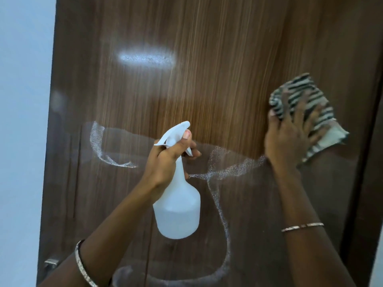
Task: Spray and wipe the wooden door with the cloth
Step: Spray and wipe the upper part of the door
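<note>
Nearest my view, I see 2 forearms, each with a thin metallic bangle: a beaded one (pixel 83 264) on the left wrist and a slimmer one (pixel 302 226) on the right. The left hand (pixel 165 162) is clenched around the narrow neck of a translucent white plastic spray bottle (pixel 178 210) with a bell-shaped body, one finger on its trigger. Beyond it stands the wooden door (pixel 207 59), glossy dark brown with fine vertical grain. Speckled white arcs of spray (pixel 217 195) curve across its lower half. Farther right, the right hand (pixel 290 137) lies flat with fingers spread, pressing a rumpled black-and-white striped cloth (pixel 306 104) against the door near its right edge. A pale blue wall (pixel 22 100) borders the left.
</note>
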Motion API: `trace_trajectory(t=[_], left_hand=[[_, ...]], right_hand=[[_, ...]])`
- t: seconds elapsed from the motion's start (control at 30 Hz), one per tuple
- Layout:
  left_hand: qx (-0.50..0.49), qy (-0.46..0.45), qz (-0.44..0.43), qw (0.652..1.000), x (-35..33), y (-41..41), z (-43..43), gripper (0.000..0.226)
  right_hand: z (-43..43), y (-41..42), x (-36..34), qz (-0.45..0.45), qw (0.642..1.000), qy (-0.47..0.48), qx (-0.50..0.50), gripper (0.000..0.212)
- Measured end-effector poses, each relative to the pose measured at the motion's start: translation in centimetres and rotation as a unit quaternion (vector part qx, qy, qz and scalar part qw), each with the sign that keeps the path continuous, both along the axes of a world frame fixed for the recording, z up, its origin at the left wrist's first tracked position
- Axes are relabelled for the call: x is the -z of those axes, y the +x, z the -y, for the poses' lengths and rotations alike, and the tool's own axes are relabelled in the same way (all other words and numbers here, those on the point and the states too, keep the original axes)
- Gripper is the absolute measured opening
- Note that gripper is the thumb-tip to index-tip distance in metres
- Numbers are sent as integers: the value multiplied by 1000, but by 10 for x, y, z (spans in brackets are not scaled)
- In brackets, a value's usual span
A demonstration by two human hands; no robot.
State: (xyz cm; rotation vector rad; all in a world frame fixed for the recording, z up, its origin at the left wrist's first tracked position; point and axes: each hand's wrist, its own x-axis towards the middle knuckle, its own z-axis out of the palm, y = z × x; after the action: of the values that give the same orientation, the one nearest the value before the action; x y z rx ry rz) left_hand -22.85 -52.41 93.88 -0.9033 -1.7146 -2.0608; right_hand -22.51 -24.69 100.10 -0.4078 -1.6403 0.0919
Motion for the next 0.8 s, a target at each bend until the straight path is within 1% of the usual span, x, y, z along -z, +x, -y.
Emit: trace_trajectory(t=[0.03,0.07,0.13,0.17,0.2,0.27,0.33,0.43,0.5,0.57,0.6,0.63,0.67,0.73,0.8], left_hand=[[2,-4,-3,1000,-1,1,-4,37],[5,-5,-6,1000,-3,3,-7,38],[13,3,-12,1000,-6,7,-15,36],[16,8,-16,1000,-6,9,-18,34],[16,8,-20,1000,-6,10,-21,34],[15,5,-24,1000,-4,13,-25,33],[10,-6,-13,1000,-1,14,-28,35],[8,-13,-6,1000,3,15,-31,38],[11,-14,-7,1000,4,15,-32,38],[17,-13,-13,1000,2,15,-34,39],[16,-11,-17,1000,0,16,-36,41],[13,-11,-19,1000,-2,16,-39,42],[13,-12,-20,1000,-4,17,-42,43],[23,-11,-19,999,-7,18,-49,43],[34,-3,-28,999,-9,18,-54,43]], right_hand=[[19,-9,0,16,999,30,-12,61],[39,-20,4,43,995,85,-23,61],[66,-34,17,100,971,216,-37,60],[69,-36,21,120,958,255,-48,61],[63,-34,21,130,952,273,-58,62],[32,-23,14,115,958,256,-60,60],[-15,-6,10,91,979,179,-41,60],[-79,26,18,7,998,66,21,57],[-95,37,22,-21,1000,3,20,57],[-82,32,17,-27,999,-38,15,59],[-66,25,16,-15,999,-28,17,61],[-49,17,16,13,1000,14,14,64],[-32,9,21,46,996,78,7,64],[-10,-1,38,100,975,198,-3,60],[-14,3,49,122,962,242,-20,60]])
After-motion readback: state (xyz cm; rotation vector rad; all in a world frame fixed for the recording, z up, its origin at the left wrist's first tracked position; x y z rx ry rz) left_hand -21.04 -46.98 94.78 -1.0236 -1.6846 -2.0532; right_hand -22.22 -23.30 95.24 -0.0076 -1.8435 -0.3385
